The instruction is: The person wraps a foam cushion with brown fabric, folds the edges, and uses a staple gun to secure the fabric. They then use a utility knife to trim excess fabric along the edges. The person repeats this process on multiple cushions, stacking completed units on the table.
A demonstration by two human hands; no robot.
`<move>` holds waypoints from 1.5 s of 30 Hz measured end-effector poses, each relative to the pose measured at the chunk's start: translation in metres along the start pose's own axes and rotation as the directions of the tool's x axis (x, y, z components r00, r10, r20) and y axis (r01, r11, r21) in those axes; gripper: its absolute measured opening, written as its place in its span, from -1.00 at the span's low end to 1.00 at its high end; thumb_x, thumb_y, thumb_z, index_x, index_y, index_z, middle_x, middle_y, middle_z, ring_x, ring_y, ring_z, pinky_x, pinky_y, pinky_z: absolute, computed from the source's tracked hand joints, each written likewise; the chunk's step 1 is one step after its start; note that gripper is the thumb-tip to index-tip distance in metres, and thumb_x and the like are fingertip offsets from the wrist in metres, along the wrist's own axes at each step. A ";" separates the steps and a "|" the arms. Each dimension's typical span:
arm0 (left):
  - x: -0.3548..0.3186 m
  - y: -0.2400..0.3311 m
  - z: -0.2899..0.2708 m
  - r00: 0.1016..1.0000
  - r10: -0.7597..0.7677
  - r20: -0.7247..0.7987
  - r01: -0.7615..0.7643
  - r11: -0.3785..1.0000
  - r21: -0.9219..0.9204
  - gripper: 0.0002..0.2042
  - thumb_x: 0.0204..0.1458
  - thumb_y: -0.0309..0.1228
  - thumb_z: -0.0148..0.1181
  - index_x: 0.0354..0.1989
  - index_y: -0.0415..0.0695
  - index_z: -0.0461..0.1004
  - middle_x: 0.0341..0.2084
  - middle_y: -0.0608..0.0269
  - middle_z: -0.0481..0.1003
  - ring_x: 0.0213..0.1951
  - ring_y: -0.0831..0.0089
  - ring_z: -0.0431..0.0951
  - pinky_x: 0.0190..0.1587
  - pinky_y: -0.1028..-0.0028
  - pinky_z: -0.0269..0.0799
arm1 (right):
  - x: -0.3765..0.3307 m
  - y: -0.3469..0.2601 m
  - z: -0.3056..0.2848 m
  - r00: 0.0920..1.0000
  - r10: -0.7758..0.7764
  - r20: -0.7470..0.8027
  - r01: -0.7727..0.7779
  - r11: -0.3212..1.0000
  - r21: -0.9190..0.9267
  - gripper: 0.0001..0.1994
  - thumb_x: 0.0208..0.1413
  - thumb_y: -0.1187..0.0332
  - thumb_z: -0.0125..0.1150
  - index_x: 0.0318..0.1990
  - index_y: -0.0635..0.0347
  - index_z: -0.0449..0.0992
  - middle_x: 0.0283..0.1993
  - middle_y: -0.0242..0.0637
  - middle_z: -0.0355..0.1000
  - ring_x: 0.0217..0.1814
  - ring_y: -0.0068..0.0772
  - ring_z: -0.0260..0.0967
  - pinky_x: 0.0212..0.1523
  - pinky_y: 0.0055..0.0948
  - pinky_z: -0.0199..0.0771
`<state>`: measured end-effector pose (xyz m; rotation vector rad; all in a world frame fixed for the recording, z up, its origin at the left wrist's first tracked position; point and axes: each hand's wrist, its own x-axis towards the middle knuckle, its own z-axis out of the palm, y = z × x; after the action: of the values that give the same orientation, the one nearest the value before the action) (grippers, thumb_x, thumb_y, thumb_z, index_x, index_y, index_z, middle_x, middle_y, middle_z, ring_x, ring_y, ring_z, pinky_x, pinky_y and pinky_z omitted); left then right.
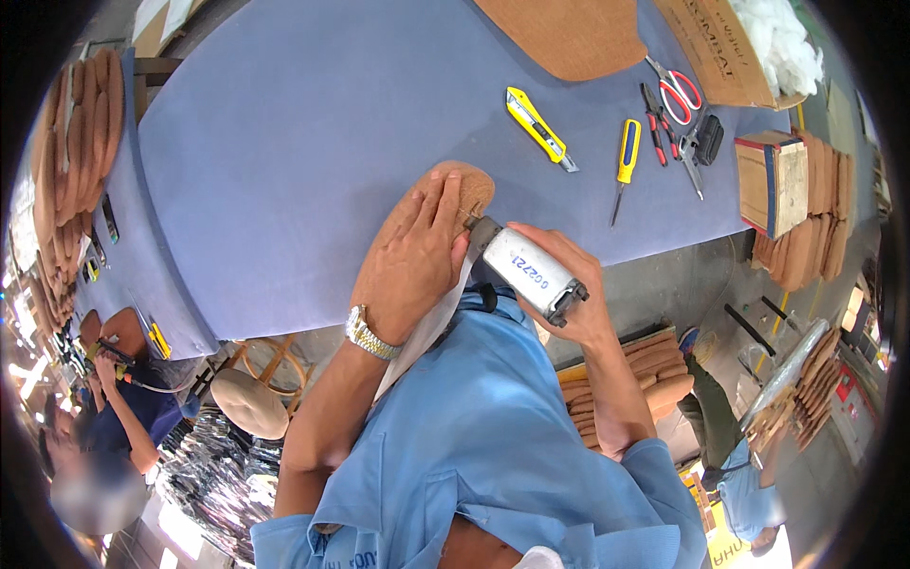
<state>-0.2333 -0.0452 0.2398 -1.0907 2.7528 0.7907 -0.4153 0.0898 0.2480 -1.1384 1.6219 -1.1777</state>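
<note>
My left hand [417, 256] lies flat, fingers spread, on a brown oval fibre piece [464, 182] that rests at the near edge of the blue table [303, 142]. A metal watch sits on that wrist. My right hand [569, 284] grips a silver cylindrical power tool [529, 273], whose tip touches the brown piece next to my left fingers. A white sheet hangs from under the piece over the table edge.
On the table lie a yellow utility knife [538, 127], a yellow-handled screwdriver [626, 156], pliers, red-handled scissors [675, 90] and a larger brown piece [569, 33]. Stacks of brown pieces stand at the left [81, 142] and right [815, 209]. Another person [123, 408] works at lower left.
</note>
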 end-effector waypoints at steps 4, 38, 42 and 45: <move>0.004 0.004 -0.008 0.995 -0.059 0.080 0.063 0.997 -0.050 -0.31 0.25 -0.29 0.16 0.52 -0.19 0.07 0.42 -0.12 0.27 0.36 -0.04 0.39 0.32 0.20 0.44 | 0.006 0.000 0.004 1.000 -0.001 0.013 0.000 0.999 0.037 -0.33 -0.14 0.46 0.45 0.26 0.28 0.52 0.05 -0.09 0.59 0.03 -0.23 0.60 0.04 -0.38 0.55; -0.001 -0.066 0.038 0.957 -0.018 0.291 0.203 0.757 -0.621 -0.32 0.45 0.13 -0.37 0.62 0.01 -0.07 0.62 0.01 -0.17 0.62 0.02 -0.31 0.56 -0.05 -0.37 | -0.002 0.023 0.010 0.999 0.038 0.033 -0.038 0.999 -0.016 -0.32 -0.17 0.42 0.44 0.25 0.11 0.46 0.12 -0.16 0.56 0.11 -0.04 0.59 0.11 -0.30 0.56; -0.005 -0.045 0.027 0.982 0.025 0.189 0.077 0.854 -0.514 -0.31 0.43 0.04 -0.19 0.60 -0.08 -0.05 0.59 -0.11 -0.09 0.60 -0.07 -0.17 0.56 0.01 -0.20 | -0.002 0.023 0.011 0.999 0.040 0.014 -0.040 0.999 -0.025 -0.32 -0.15 0.43 0.42 0.27 0.10 0.47 0.12 -0.18 0.56 0.10 -0.02 0.59 0.11 -0.31 0.56; -0.010 -0.025 0.022 0.993 0.032 0.112 0.006 0.945 -0.328 -0.28 0.36 -0.09 0.02 0.57 -0.21 -0.02 0.54 -0.21 0.01 0.56 -0.14 -0.04 0.53 0.05 -0.04 | -0.002 0.022 0.011 1.000 0.024 0.005 -0.024 1.000 -0.016 -0.32 -0.14 0.44 0.42 0.27 0.11 0.47 0.12 -0.18 0.56 0.09 -0.04 0.59 0.11 -0.32 0.55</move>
<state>-0.2118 -0.0434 0.2128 -1.0353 2.5935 1.3080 -0.4090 0.0931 0.2246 -1.1277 1.6392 -1.1475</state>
